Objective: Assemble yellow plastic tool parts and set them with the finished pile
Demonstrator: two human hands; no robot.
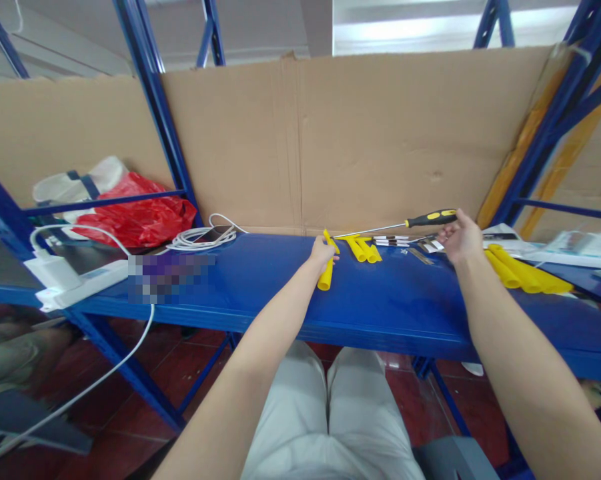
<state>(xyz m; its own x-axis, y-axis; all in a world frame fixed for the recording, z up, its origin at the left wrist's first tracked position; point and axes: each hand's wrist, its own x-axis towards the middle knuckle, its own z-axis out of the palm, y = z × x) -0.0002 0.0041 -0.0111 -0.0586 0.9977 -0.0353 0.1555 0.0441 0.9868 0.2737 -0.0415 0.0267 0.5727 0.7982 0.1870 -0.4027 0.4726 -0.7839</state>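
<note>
Fingers of my left hand point(323, 251) are wrapped round a yellow tube point(325, 279) above the blue shelf point(270, 273). My right hand point(461, 239) grips the end of the black and yellow handle of a screwdriver point(431, 218). Its metal shaft points left, and the tip is at the upper part of the held tube; whether it touches cannot be told. Just right of my left hand lie several short yellow tubes point(364, 249). Between them and my right hand are small black-and-white items point(390, 241) and thin metal pieces point(421, 256).
Larger yellow rolls point(523, 270) lie at the right. Coiled white cable point(200, 238), a red plastic bag point(143, 210) and a white power strip point(87, 283) are at the left. A cardboard panel point(380, 133) stands behind the shelf, with blue posts point(163, 113) on both sides.
</note>
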